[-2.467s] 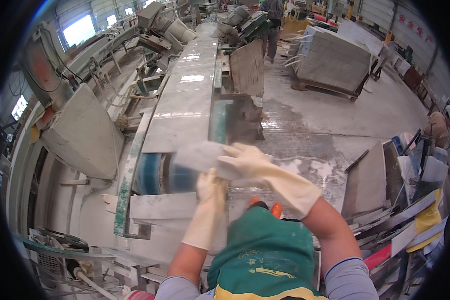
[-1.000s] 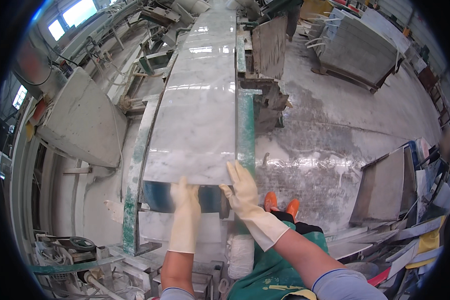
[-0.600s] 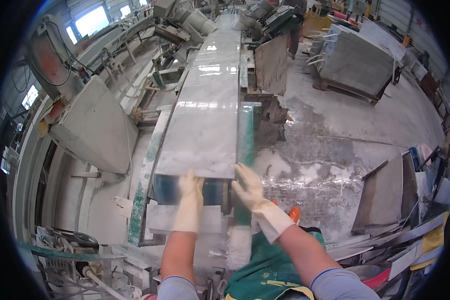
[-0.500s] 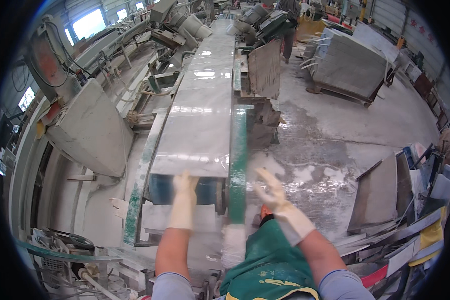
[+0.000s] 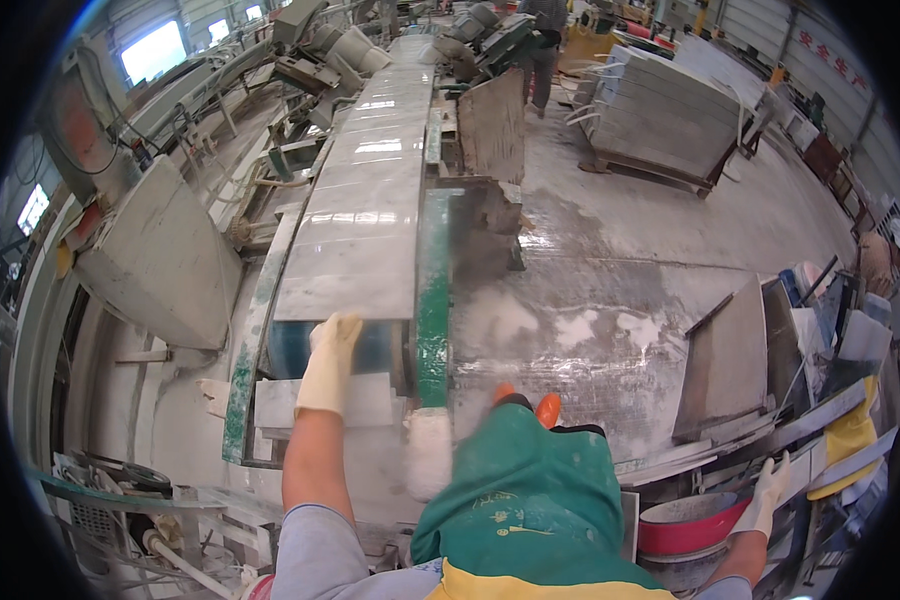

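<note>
Pale stone slabs [image 5: 350, 265] with a wet shine lie in a row along the conveyor. My left hand [image 5: 334, 338], in a cream rubber glove, is at the near edge of the closest slab, fingers bent over that edge. Beneath the overhang shows the blue conveyor roller [image 5: 375, 345]. Far to the right, my gloved right hand [image 5: 767, 492] is stretched out beside a rack of pale stone strips [image 5: 802, 468], its fingers apart. A red basin [image 5: 685, 525] sits just left of it. Whether those fingers touch a strip is hard to make out.
A green rail [image 5: 435, 300] borders the conveyor. Stone pieces [image 5: 320, 403] lie below the roller. Upright slabs [image 5: 725, 360] lean at the right, and a slab stack [image 5: 660, 115] stands farther back. Another person [image 5: 542, 60] stands beside the far machines. The floor [image 5: 570, 300] is wet.
My right hand has swung from beside the green rail out to the far right, near the stone strips. The left hand stays at the slab edge. The view has shifted rightward.
</note>
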Motion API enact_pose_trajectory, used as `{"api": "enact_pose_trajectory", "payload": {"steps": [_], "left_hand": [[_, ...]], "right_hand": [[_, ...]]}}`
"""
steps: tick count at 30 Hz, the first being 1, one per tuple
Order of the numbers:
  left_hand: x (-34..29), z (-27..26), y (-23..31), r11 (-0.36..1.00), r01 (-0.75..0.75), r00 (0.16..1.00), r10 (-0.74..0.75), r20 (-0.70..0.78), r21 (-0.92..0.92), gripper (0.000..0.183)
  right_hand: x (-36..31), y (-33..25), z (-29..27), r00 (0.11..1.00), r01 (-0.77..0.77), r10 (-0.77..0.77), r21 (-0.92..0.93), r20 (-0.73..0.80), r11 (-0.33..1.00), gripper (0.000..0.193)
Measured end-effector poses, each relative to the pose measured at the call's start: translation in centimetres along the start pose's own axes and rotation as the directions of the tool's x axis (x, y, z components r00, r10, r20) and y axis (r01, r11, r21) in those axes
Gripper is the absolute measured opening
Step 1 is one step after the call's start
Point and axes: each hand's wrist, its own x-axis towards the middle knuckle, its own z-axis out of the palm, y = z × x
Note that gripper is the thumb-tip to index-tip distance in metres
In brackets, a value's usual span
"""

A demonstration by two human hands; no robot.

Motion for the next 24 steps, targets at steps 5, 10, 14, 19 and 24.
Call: {"api": "enact_pose_trajectory", "payload": {"steps": [5,10,14,19,24], "left_hand": [[-3.5,1.1,-2.9,0.951,-0.294,0.955,0.296,-0.012,0.097,0.031],[-7.9,4.6,-4.9,0.378,-0.759,0.632,0.621,0.463,0.530,0.039],[-10.7,7.4,-6.5,0.006,-0.930,0.330,0.450,0.830,0.367,0.041],[-10.4,8.7,-8.7,-0.235,-0.916,0.249,0.302,0.920,0.325,0.052],[-9.0,8.2,-10.0,-0.260,-0.909,0.234,0.328,0.915,0.326,0.052]], "right_hand": [[-2.8,10.7,0.9,0.980,-0.195,0.185,-0.181,-0.073,0.964,0.065],[-3.6,9.1,1.9,0.976,-0.217,0.213,-0.172,-0.041,0.961,0.063],[-3.0,4.0,-1.0,0.862,-0.482,0.506,-0.307,0.000,0.821,0.063],[-2.5,2.3,-0.1,0.922,-0.377,0.381,-0.361,-0.062,0.853,0.063],[-2.6,4.3,1.9,0.911,-0.397,0.411,-0.322,-0.025,0.859,0.067]]}}
